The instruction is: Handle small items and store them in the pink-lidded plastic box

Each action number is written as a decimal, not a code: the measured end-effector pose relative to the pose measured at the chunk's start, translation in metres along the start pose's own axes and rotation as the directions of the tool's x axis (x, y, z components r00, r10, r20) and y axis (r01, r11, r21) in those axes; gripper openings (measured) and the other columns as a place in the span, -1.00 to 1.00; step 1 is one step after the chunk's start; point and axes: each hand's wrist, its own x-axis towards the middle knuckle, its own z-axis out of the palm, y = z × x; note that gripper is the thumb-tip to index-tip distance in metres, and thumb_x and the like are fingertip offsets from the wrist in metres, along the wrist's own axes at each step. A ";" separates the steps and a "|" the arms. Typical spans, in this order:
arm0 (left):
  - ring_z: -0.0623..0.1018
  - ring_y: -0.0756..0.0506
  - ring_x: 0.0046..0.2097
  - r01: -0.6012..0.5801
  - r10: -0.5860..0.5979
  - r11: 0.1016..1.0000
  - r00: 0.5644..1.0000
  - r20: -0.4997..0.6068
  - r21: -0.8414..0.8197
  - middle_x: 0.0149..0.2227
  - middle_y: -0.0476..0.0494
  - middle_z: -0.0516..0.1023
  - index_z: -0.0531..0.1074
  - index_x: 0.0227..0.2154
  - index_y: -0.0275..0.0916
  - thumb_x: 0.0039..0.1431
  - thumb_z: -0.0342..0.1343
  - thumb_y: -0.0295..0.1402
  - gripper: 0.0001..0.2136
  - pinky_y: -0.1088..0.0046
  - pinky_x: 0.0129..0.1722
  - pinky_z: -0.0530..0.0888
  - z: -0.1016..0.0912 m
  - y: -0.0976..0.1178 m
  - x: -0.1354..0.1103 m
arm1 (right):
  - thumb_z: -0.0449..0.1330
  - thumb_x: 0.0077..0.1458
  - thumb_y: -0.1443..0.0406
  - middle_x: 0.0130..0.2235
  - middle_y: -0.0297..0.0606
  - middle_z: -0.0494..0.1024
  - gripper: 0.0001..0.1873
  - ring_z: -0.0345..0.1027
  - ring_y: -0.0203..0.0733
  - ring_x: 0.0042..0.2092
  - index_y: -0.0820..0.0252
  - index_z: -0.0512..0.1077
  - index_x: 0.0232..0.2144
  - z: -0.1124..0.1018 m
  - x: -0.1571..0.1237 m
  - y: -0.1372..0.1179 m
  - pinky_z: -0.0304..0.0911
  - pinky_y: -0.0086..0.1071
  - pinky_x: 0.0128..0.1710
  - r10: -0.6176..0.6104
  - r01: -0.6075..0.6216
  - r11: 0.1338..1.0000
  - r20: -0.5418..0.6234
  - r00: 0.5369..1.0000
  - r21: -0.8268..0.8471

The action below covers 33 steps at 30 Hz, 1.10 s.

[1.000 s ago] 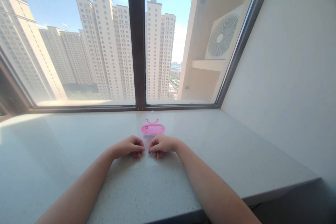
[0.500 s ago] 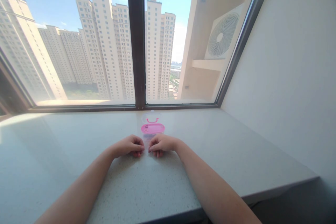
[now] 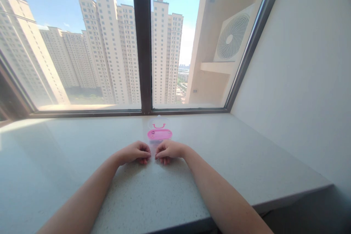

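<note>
My left hand (image 3: 139, 152) rests on the pale speckled sill with its fingers curled and pinched together. Facing it across a narrow gap, my right hand (image 3: 167, 151) is closed in the same way. Anything between the fingertips of either hand is hidden or too small to name. Just beyond both hands stands a small plastic box with a pink tray (image 3: 161, 134) in its top; one or two small round items lie at the tray's left end. Its clear lid (image 3: 159, 120), with a pink handle, is raised at the back. My hands partly cover the box's front.
The speckled sill (image 3: 82, 142) spreads to both sides and ends at a front edge at lower right. A dark-framed window (image 3: 146, 80) rises behind the box. On the right is a white wall (image 3: 296, 80). Tall buildings and an air-conditioner unit (image 3: 233, 36) are outside.
</note>
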 end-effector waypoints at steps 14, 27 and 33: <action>0.50 -0.02 -0.46 0.016 -0.016 1.000 1.000 -0.012 -0.018 -0.53 -0.03 0.50 0.45 -0.46 -0.30 -0.13 0.21 -0.13 -0.70 0.51 -0.46 0.39 0.000 0.000 -0.001 | 0.20 -0.01 0.29 -0.52 -0.31 0.46 -0.83 0.31 -0.40 -0.59 0.33 0.43 -0.37 -0.001 0.001 -0.001 0.26 -0.54 -0.55 0.002 -0.002 1.000 -0.006 1.000 -0.017; 0.49 -0.02 -0.48 0.004 -0.004 1.000 1.000 -0.022 0.008 -0.55 -0.05 0.49 0.44 -0.47 -0.32 -0.10 0.20 -0.16 -0.72 0.51 -0.47 0.38 0.002 0.003 -0.002 | 0.20 0.01 0.28 -0.53 -0.33 0.45 -0.81 0.35 -0.37 -0.55 0.33 0.43 -0.36 0.001 0.002 0.001 0.25 -0.54 -0.56 0.002 -0.002 1.000 -0.012 1.000 -0.004; 0.49 -0.03 -0.47 0.013 -0.013 1.000 1.000 -0.012 0.015 -0.53 -0.04 0.49 0.45 -0.45 -0.31 -0.12 0.21 -0.13 -0.69 0.50 -0.46 0.38 0.000 0.003 -0.001 | 0.22 -0.01 0.27 -0.51 -0.32 0.45 -0.80 0.36 -0.39 -0.54 0.34 0.44 -0.35 -0.001 0.004 0.002 0.25 -0.56 -0.55 0.020 -0.020 1.000 -0.015 1.000 0.007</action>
